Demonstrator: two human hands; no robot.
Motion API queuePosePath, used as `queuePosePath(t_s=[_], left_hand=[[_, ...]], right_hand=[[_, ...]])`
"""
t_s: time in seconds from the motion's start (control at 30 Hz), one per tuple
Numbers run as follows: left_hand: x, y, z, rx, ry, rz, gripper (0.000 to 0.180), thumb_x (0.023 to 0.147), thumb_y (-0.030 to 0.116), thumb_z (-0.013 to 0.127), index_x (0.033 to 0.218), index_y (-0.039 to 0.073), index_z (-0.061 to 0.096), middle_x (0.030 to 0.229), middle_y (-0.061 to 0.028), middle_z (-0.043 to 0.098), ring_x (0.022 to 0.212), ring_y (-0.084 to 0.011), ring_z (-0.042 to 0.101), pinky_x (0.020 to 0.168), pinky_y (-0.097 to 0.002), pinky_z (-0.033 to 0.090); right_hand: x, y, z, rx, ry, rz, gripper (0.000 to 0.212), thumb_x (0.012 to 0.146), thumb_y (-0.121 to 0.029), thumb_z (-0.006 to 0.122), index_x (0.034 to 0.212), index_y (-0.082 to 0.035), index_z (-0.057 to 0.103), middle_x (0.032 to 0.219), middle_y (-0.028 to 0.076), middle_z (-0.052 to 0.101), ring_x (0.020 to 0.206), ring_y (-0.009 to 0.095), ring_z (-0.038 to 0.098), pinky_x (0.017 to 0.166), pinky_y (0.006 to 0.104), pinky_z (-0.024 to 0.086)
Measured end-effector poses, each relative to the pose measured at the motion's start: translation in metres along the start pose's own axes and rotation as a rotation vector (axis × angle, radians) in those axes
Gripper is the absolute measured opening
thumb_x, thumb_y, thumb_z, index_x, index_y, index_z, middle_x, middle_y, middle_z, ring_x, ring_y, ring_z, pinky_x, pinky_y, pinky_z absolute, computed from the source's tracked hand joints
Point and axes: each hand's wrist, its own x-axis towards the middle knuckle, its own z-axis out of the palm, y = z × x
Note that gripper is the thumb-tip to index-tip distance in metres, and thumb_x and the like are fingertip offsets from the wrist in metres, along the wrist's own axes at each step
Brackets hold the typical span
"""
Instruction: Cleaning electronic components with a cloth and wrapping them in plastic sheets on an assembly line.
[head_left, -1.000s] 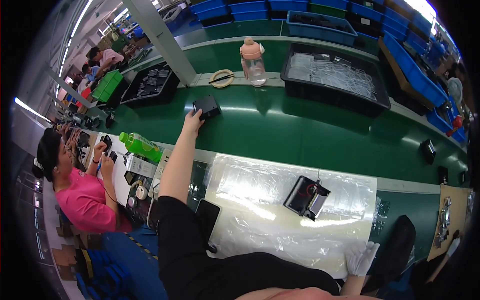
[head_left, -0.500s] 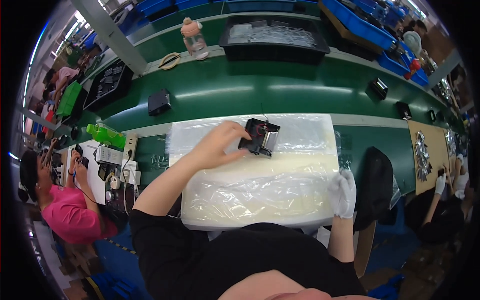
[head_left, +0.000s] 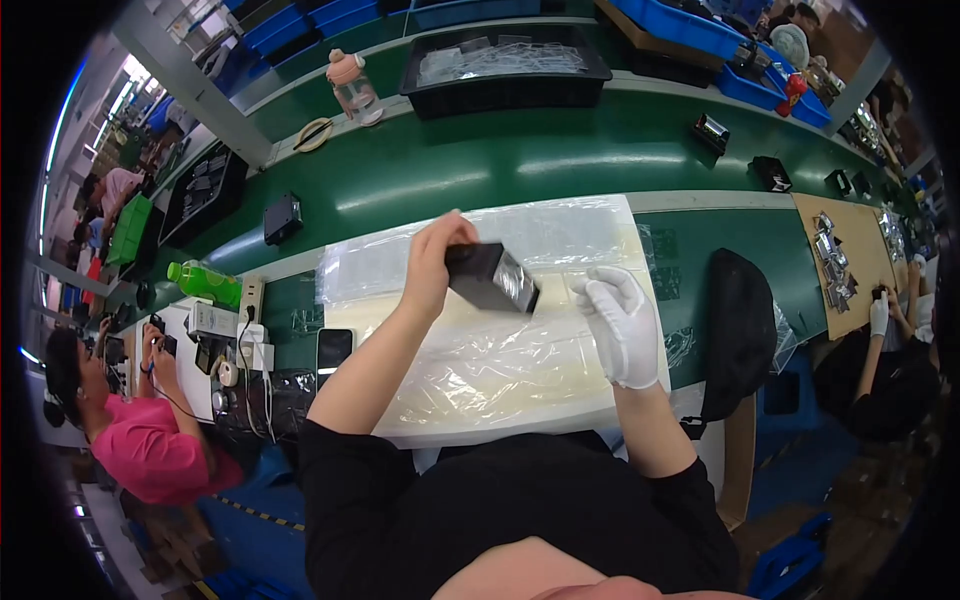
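Observation:
My bare left hand (head_left: pixel 432 268) is closed on a black box-shaped housing (head_left: pixel 480 274), raised over the plastic-covered white pad (head_left: pixel 450 375). The housing is tilted, with a shiny face turned toward the right, and motion blurs it slightly. What my fingers cover on its far left side is hidden. My right hand (head_left: pixel 620 325), in a white glove, hovers over the pad's right part, apart from the housing. Its fingers are loosely bent and somewhat apart, and nothing shows in them.
Beyond the pad runs a green bench (head_left: pixel 420 165) with a black tray (head_left: pixel 505 95) of clear pieces, a pink-capped bottle (head_left: pixel 355 92) and a black unit (head_left: pixel 283 218). A phone (head_left: pixel 334 348) lies left; a black bag (head_left: pixel 740 330) lies right. Co-workers sit on both sides.
My left hand has taken hold of the housing, lifted it off the pad and turned it over. My gloved right hand has moved left and forward from the pad's right edge.

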Motion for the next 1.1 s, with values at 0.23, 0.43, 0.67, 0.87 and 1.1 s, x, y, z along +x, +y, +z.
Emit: queuePosePath(t_s=[0.23,0.43,0.67,0.87,1.1], left_hand=[[-0.006,-0.005,0.009,-0.271,-0.344,-0.442,0.036,0.091,0.026,0.051,0.066,0.002,0.062,0.063,-0.0098,0.061,0.059,-0.0183,0.055,0.062,-0.0265,0.043],[-0.008,0.001,0.02,-0.323,-0.344,-0.407,0.037,0.09,0.025,0.053,0.063,0.002,0.062,0.059,-0.0106,0.06,0.05,-0.02,0.052,0.057,-0.0283,0.043],[-0.013,0.006,0.025,-0.397,-0.266,-0.496,0.037,0.089,0.025,0.053,0.061,0.002,0.062,0.06,-0.0114,0.061,0.051,-0.0198,0.053,0.058,-0.0274,0.044],[-0.012,0.014,0.037,-0.232,-0.138,-0.4,0.038,0.09,0.025,0.055,0.061,0.001,0.063,0.062,-0.0106,0.063,0.055,-0.0172,0.054,0.059,-0.025,0.042],[0.049,0.014,0.033,0.476,-0.089,0.191,0.027,0.092,0.02,0.057,0.075,0.003,0.068,0.067,-0.0036,0.063,0.06,-0.0169,0.054,0.059,-0.0273,0.043]], right_hand=[[-0.013,-0.012,0.026,-0.106,-0.128,0.069,0.019,0.085,0.003,0.066,0.104,0.005,0.063,0.091,0.015,0.07,0.081,0.019,0.067,0.075,0.0261,0.053],[-0.013,-0.015,0.027,-0.126,-0.122,0.086,0.017,0.085,0.004,0.066,0.101,0.006,0.063,0.087,0.015,0.07,0.076,0.018,0.065,0.074,0.0255,0.052],[-0.019,-0.018,0.028,-0.236,-0.159,0.144,0.019,0.084,0.002,0.07,0.102,0.006,0.065,0.084,0.012,0.071,0.076,0.016,0.067,0.071,0.0237,0.052],[-0.022,-0.013,0.019,-0.577,-0.22,0.007,0.026,0.084,-0.002,0.068,0.109,0.005,0.066,0.089,0.013,0.07,0.078,0.018,0.066,0.072,0.0259,0.052],[-0.023,0.006,0.015,-1.045,-0.269,-0.496,0.028,0.086,-0.009,0.065,0.113,-0.002,0.068,0.1,0.013,0.068,0.092,0.025,0.063,0.083,0.0323,0.05]])
